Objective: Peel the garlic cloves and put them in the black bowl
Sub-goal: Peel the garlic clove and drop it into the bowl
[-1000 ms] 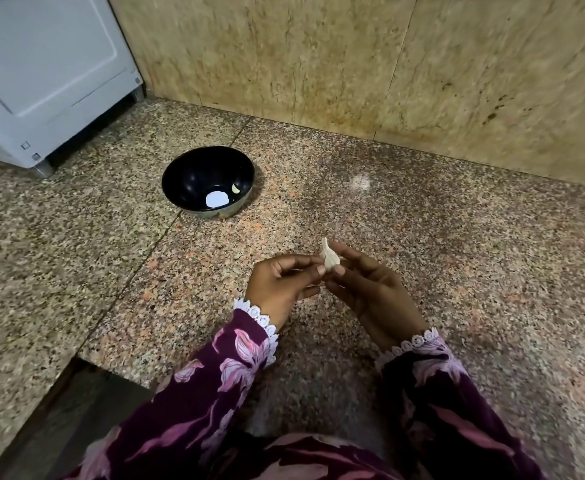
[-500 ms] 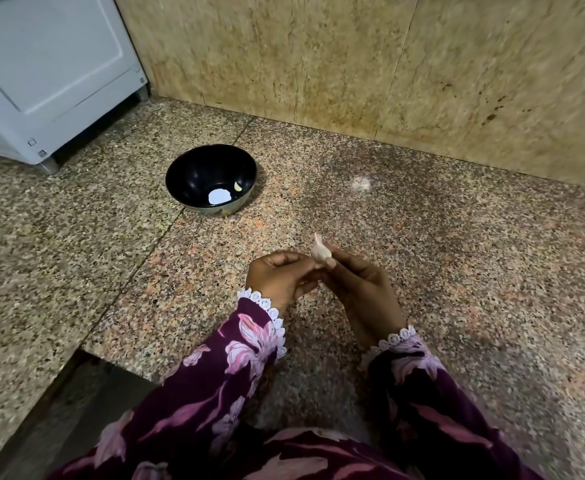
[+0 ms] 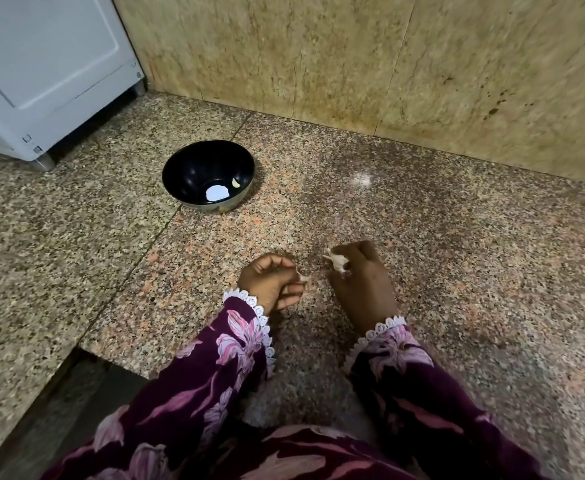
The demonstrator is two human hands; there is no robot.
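My right hand (image 3: 362, 282) pinches a pale garlic clove (image 3: 337, 261) between thumb and fingers, low over the granite floor. My left hand (image 3: 272, 282) is a short way to its left, its fingertips closed on a small pale scrap of garlic skin (image 3: 303, 278). The two hands are apart. The black bowl (image 3: 208, 176) stands on the floor up and left of my hands. Inside it lies one small peeled clove (image 3: 236, 182) by the right wall, beside a white glare spot on its bottom.
A white appliance (image 3: 48, 71) on short feet stands at the upper left. A tan stone wall (image 3: 388, 64) runs along the back. A dark gap in the floor (image 3: 62, 403) opens at the lower left. My floral sleeves fill the lower middle.
My hands have pulled apart. The right hand has carried the clove to the right, and the left hand has come away with a scrap of skin.
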